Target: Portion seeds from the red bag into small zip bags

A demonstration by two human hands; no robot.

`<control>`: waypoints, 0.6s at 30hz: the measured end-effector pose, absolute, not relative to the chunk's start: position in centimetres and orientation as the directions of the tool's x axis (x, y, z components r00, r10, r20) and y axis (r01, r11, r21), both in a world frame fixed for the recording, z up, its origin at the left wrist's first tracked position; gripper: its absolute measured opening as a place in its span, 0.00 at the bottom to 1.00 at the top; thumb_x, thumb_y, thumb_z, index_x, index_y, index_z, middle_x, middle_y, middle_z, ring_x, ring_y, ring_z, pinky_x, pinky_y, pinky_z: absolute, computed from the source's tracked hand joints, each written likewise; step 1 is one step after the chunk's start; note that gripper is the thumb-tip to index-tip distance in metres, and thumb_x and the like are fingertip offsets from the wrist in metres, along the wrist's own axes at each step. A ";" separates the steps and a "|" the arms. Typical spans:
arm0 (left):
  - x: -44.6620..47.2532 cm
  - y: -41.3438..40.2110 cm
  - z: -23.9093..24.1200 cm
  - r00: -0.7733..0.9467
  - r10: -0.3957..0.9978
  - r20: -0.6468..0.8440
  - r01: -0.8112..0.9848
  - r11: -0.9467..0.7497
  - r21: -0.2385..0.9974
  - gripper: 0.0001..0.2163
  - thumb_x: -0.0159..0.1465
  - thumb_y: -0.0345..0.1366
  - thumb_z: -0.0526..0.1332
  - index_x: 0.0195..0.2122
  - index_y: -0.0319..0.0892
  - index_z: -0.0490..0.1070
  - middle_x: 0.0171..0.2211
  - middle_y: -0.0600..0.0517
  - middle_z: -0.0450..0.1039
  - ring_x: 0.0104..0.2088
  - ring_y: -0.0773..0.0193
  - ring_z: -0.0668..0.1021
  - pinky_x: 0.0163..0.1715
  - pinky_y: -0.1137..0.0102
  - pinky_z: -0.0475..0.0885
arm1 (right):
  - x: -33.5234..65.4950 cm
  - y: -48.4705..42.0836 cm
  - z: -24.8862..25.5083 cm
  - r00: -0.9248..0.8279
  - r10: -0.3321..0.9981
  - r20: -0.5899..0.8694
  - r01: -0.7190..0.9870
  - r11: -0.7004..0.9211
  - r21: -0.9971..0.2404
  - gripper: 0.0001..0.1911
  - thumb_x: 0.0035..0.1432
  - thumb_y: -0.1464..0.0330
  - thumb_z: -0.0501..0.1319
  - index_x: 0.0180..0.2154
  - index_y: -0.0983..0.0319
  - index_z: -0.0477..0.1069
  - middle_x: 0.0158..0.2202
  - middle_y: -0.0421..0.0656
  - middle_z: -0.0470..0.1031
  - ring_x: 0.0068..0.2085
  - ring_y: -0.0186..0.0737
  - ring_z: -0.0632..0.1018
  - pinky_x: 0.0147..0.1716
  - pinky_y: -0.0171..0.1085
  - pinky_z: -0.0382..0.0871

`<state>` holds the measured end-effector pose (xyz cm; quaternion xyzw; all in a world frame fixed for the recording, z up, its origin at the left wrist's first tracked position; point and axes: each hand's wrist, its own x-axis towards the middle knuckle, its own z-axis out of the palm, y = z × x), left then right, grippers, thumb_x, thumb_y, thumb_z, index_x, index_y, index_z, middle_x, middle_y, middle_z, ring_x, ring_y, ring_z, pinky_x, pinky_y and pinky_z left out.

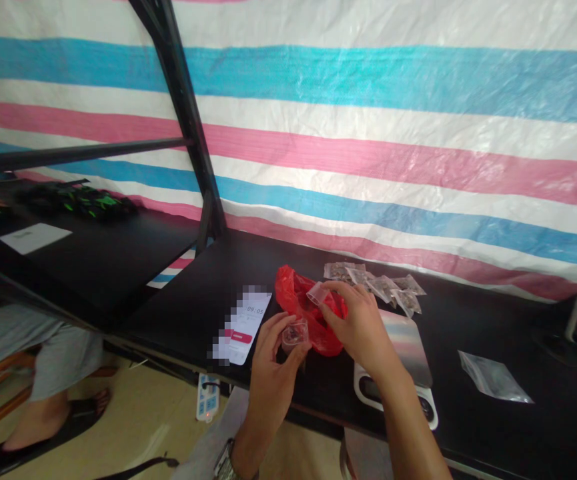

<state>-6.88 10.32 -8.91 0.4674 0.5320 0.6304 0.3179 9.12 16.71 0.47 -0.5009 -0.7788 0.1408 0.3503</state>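
Note:
My left hand [272, 370] is closed on a small clear zip bag [295, 331], its mouth facing up and a little dark matter showing inside. In my right hand [361, 323] is a small clear plastic cup [316, 293], tilted above the red plastic bag [284, 285]. That red bag lies open on the black table, with dark contents partly hidden by my hands. Under my right forearm sits a silver and white scale [408, 343]. Several small zip bags [383, 288] filled with brownish bits lie behind it.
A phone [253, 320] showing a timer lies left of the red bag. A flat clear zip bag [495, 380] rests right of the scale. A black metal post [183, 113] rises at the left. Another person's leg [63, 367] is at the lower left.

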 end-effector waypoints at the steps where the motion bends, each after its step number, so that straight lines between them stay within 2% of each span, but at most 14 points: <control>1: -7.0 10.3 -9.0 -0.363 0.892 0.270 0.115 -0.244 0.963 0.15 0.65 0.41 0.71 0.53 0.52 0.81 0.62 0.47 0.73 0.65 0.49 0.75 0.67 0.51 0.70 | 8.9 17.0 0.0 -0.260 0.892 0.369 0.719 0.434 -0.543 0.14 0.65 0.75 0.66 0.49 0.56 0.80 0.51 0.44 0.85 0.51 0.52 0.78 0.53 0.49 0.65; 4: -7.5 10.3 -8.7 -0.360 0.872 0.332 0.199 -0.276 0.940 0.13 0.66 0.41 0.71 0.52 0.53 0.83 0.71 0.47 0.66 0.70 0.46 0.70 0.71 0.47 0.65 | 8.3 17.0 -0.8 -0.392 0.878 0.274 0.713 0.479 -0.512 0.17 0.62 0.78 0.66 0.49 0.55 0.80 0.50 0.43 0.85 0.50 0.51 0.77 0.53 0.49 0.64; 6: -7.8 10.2 -8.4 -0.316 0.875 0.368 0.269 -0.289 0.919 0.12 0.65 0.42 0.72 0.50 0.54 0.84 0.73 0.49 0.65 0.72 0.45 0.69 0.73 0.47 0.62 | 8.0 16.6 -1.0 -0.481 0.839 0.256 0.666 0.539 -0.515 0.19 0.61 0.78 0.67 0.51 0.54 0.79 0.51 0.41 0.85 0.51 0.50 0.77 0.54 0.49 0.63; 10: -8.5 10.0 -8.4 -0.212 0.903 0.375 0.305 -0.303 0.903 0.10 0.65 0.43 0.72 0.48 0.53 0.84 0.64 0.47 0.77 0.68 0.46 0.74 0.70 0.46 0.67 | 8.0 16.1 -1.1 -0.568 0.801 0.191 0.633 0.573 -0.521 0.18 0.62 0.78 0.67 0.50 0.56 0.79 0.51 0.42 0.85 0.51 0.50 0.76 0.55 0.50 0.63; 14: -8.8 10.0 -8.7 -0.220 0.933 0.286 0.266 -0.225 0.937 0.12 0.64 0.43 0.71 0.48 0.50 0.84 0.59 0.45 0.81 0.60 0.47 0.80 0.64 0.49 0.74 | 8.5 16.4 -1.6 -0.536 0.829 0.160 0.646 0.525 -0.554 0.16 0.61 0.77 0.68 0.50 0.56 0.79 0.49 0.42 0.85 0.50 0.50 0.77 0.54 0.49 0.65; 18: -8.8 9.8 -8.4 -0.238 0.934 0.266 0.274 -0.198 0.941 0.12 0.63 0.43 0.71 0.47 0.50 0.84 0.56 0.46 0.82 0.57 0.49 0.82 0.62 0.52 0.75 | 8.6 17.1 -2.1 -0.388 0.906 0.168 0.752 0.417 -0.511 0.13 0.63 0.75 0.67 0.48 0.57 0.80 0.48 0.43 0.85 0.51 0.52 0.78 0.55 0.50 0.66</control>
